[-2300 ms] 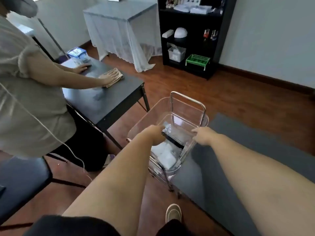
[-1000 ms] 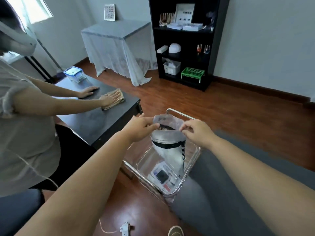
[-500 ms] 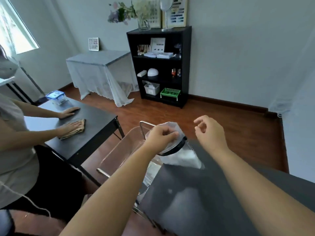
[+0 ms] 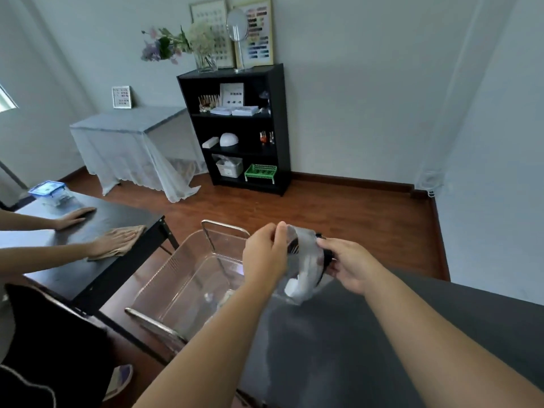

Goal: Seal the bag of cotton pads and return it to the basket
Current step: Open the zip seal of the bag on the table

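Cotton pads show white through the clear bag, which hangs between both hands above the near edge of the grey table. Left hand pinches the bag's top left edge between thumb and fingers; right hand grips its right side. Clear basket sits just left, below the bag.

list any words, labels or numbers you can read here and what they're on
No text can be read.
Bag of cotton pads, held by left hand and right hand: dark printed band, too blurred.
Framed colour charts on the black shelf: swatches only, captions too small.
Small frame on the draped table: too small.
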A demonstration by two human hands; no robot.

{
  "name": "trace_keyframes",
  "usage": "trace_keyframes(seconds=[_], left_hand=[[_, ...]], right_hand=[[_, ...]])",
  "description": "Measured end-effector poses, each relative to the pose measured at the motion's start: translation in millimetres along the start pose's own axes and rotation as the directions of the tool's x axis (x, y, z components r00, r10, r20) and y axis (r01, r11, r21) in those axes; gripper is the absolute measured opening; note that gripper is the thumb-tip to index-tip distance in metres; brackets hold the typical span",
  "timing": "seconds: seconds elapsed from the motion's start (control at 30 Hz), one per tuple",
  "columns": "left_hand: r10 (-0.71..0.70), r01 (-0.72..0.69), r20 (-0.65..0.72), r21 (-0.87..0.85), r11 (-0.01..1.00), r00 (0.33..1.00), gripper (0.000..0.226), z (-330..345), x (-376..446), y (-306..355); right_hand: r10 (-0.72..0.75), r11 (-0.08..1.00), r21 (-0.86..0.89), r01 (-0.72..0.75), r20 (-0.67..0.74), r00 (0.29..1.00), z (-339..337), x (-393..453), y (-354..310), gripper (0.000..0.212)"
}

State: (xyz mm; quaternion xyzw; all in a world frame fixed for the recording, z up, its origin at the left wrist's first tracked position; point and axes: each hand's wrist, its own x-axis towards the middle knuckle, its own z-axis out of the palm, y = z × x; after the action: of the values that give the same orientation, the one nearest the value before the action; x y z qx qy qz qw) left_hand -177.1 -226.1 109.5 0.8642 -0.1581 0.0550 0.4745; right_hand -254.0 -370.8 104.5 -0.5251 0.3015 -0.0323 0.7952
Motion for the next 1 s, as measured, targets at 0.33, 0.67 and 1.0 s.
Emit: trace_keyframes(seconds=[0.33,0.67,1.0], left_hand=[[0.135,0.017,0.659,-0.219,0.975,0.740,0.023,-3,23,32],[0.077,0.220,0.770,-0.274,0.936,0.633,0.021,11,-8,30],[0.074,0.153,0.678,-0.269,0.951,0.731,0.012,7,-3,10]], right_hand=[[-0.110,0.718,-0.617,0.321,0.354,0.929,-41,-26,-43,0.005],[-0.297,0.590,-0.673,0.445,0.332,0.895,-48,-31,-31,0.008],[-0.162,0.718,-0.638,0.277,0.234,0.959,-72,-30,-16,0.030]])
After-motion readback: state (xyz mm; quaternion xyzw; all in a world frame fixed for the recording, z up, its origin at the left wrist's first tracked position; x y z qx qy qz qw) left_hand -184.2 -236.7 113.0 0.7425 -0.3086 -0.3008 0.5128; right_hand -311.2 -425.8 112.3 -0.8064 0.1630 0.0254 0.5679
